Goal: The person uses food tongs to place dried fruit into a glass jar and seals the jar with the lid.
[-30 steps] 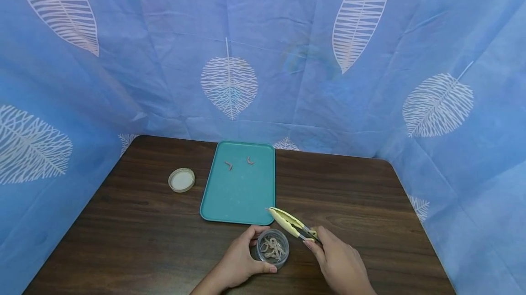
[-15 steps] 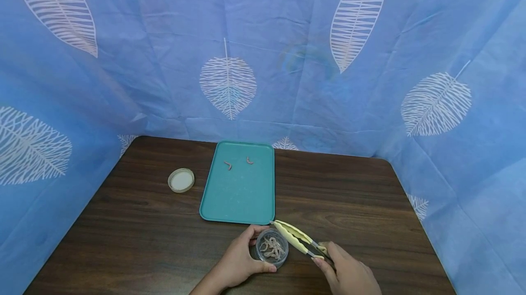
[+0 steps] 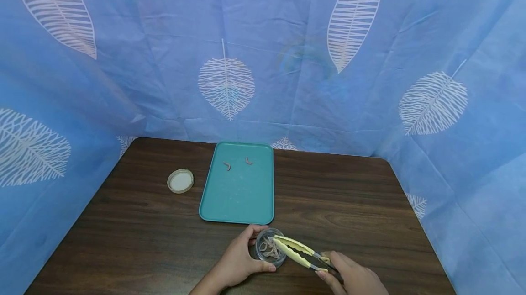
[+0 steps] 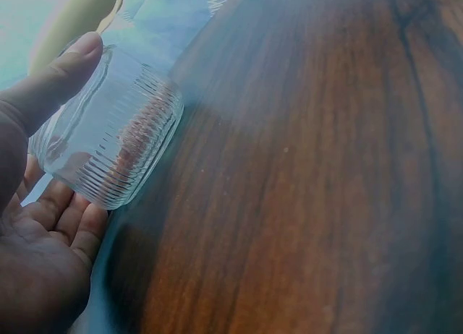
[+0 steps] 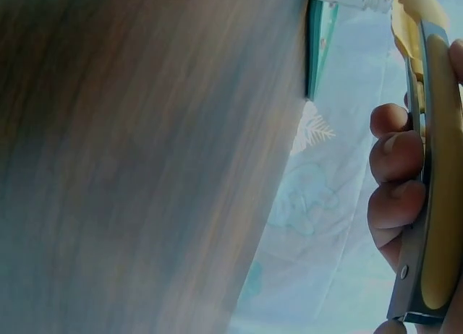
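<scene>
My left hand [image 3: 235,260] grips a clear ribbed glass jar [image 4: 83,124] from its left side, thumb at the front and fingers behind. Several pale, curled pieces that look like small shrimp [image 3: 269,253] lie inside. The right hand [image 3: 354,277] holds yellow-headed tongs [image 3: 291,254] by their metal handles. Their tips are at the jar's mouth, with a bit of something pale at the ends, too small to make out. In the right wrist view the fingers curl round the tongs' handle [image 5: 441,182].
A teal tray [image 3: 238,199] lies beyond the jar, bearing two small pinkish curled pieces [image 3: 227,166] near its far end. To its left sits a round lid [image 3: 180,181]. The brown wooden table [image 3: 328,190] ends against a blue leaf-patterned cloth [image 3: 287,89].
The tongs have come back from the tray's near right corner towards me, and their tips have reached the jar's mouth. My left hand and the jar have stayed in place.
</scene>
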### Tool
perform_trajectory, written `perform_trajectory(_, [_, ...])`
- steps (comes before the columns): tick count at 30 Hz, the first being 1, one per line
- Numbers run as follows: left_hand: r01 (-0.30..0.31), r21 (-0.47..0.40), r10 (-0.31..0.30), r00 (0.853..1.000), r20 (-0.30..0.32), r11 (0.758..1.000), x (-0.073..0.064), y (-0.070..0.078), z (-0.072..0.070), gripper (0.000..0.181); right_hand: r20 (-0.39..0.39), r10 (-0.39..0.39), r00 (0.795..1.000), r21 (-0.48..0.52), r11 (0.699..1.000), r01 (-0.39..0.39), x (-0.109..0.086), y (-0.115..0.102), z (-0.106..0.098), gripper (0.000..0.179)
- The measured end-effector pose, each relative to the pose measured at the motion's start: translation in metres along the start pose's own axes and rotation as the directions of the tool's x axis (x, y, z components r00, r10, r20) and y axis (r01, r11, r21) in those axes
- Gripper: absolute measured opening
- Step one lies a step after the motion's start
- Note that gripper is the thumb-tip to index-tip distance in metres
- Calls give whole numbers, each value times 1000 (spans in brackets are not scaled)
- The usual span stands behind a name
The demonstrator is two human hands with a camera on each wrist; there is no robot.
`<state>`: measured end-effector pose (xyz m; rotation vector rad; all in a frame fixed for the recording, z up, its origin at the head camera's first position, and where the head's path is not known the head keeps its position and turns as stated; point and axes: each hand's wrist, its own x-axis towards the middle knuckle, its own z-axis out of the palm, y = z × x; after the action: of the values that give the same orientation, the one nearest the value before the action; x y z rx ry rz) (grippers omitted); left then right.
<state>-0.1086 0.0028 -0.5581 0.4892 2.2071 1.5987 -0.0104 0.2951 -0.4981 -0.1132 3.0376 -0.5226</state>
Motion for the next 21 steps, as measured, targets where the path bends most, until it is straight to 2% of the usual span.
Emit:
perform_trajectory(5, [-7,0,7,1000,3,1000,0,0,0,86,-5,-12,1000,-3,1000,12,1,2,-2,29])
perform_trajectory(10, [-18,0,18,1000,0,1000,0,0,-1,83,10,57,998,-15,998,-57,3,0,-2,41])
perform_trajectory(18, [-18,-8,18,1000,1,1000,0,-2,-1,82,0,190,982,75,979,-189,10,-5,4,101])
perform_trajectory(21, [-23,-3,23,1000,2,1000,0,-2,0,83,-10,195,981,109,975,-193,13,-4,3,107])
